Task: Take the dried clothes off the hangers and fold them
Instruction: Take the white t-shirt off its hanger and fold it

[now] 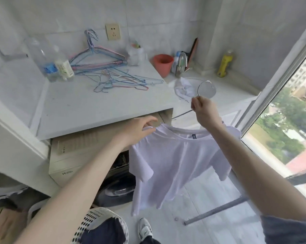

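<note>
A pale stone counter (95,106) runs behind and to the left of the two grips, with a cream washer (73,166) under it, its dark door partly screened by a white T-shirt (175,164). The shirt hangs below both hands in soft, thin folds, collar up and hem down, so its long axis falls almost vertically, and its open neck with a small dark label faces the camera. Its far shoulder is hidden behind the right forearm. A perforated white basket (88,224) sits low and nearer the person than the left-hand grip, cut off by the frame edge. The right hand (205,111) has its fingers curled round the neck of a thin metal hanger (183,114), whose round hook points up and away just above the fist. One bare arm slants down from the grip into the collar, and the rest is lost inside the cloth. The left hand (139,127) pinches the shirt's near shoulder, to the left of and slightly below the right hand's grip. Beyond it, a tangle of blue and pink wire hangers (103,67) lies on the counter.
</note>
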